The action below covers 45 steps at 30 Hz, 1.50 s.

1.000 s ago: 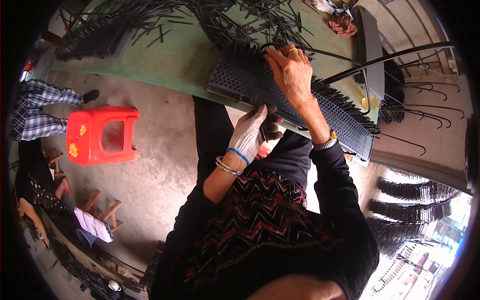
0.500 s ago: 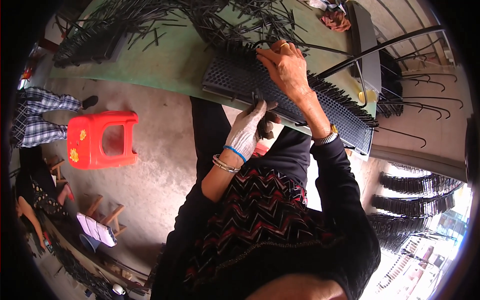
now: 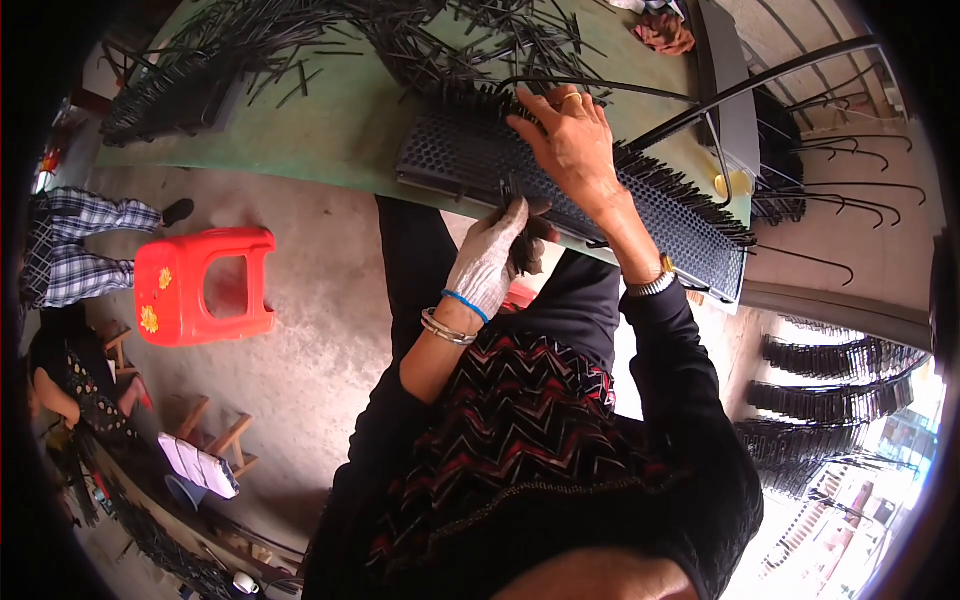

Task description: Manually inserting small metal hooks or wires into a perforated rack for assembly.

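My left hand, in a white knit glove with dark fingertips, grips a bundle of thin black sticks at the near edge of a black perforated tray. My bare right hand is over the tray's far side, fingers bent down at a row of upright black sticks standing in the holes. What its fingertips pinch is too small and too hidden to name. The tray lies along the front edge of a green table, and its holes nearest me hold no sticks.
Loose black sticks are heaped at the back of the table. Another stick-filled tray stands at the far left. A black bent rod crosses above the right side. On the floor at left is a red stool; a person's legs show beyond it.
My right hand's fingers have shifted slightly along the row of sticks. The left hand has barely moved and still holds the bundle. The view has tilted a little.
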Motion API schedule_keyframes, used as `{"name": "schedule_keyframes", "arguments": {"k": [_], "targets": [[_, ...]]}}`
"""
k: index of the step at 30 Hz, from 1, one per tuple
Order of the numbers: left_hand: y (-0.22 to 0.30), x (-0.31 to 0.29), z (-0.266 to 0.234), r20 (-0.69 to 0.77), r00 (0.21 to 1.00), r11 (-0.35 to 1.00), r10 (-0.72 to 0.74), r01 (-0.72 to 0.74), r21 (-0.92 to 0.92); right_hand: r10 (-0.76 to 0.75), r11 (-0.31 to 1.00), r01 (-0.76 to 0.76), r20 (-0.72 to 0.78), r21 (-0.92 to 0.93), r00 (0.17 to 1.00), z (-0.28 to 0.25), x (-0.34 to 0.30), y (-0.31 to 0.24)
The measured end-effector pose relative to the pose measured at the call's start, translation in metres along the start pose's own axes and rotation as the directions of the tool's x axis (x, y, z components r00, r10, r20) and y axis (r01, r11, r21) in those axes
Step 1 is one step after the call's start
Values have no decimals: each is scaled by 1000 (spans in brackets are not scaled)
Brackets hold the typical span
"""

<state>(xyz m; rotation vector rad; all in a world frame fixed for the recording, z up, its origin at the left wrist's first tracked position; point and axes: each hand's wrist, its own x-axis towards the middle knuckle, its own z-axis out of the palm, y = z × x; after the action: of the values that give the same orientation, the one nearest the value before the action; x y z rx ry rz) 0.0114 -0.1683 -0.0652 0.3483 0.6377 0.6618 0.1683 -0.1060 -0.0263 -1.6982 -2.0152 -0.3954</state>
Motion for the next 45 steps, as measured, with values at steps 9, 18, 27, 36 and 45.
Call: {"name": "schedule_keyframes", "arguments": {"k": [9, 18, 27, 36, 45], "targets": [[8, -6, 7, 106, 994, 990, -33, 18, 141, -101, 491, -632, 760, 599, 642, -32, -18, 17], [8, -3, 5, 112, 993, 964, -43, 12, 265, -49, 489, -689, 806, 535, 590, -32, -22, 17], [10, 1, 9, 51, 999, 975, 18, -29, 222, 97, 278, -725, 732, 630, 674, -42, -21, 18], [3, 3, 1, -40, 999, 992, 24, -18, 124, 348, 277, -627, 532, 728, 772, -36, -18, 14], [-1, -2, 0, -37, 995, 995, -89, 91, 42, 395, 672, -356, 93, 649, 914, -4, -2, 14]]}}
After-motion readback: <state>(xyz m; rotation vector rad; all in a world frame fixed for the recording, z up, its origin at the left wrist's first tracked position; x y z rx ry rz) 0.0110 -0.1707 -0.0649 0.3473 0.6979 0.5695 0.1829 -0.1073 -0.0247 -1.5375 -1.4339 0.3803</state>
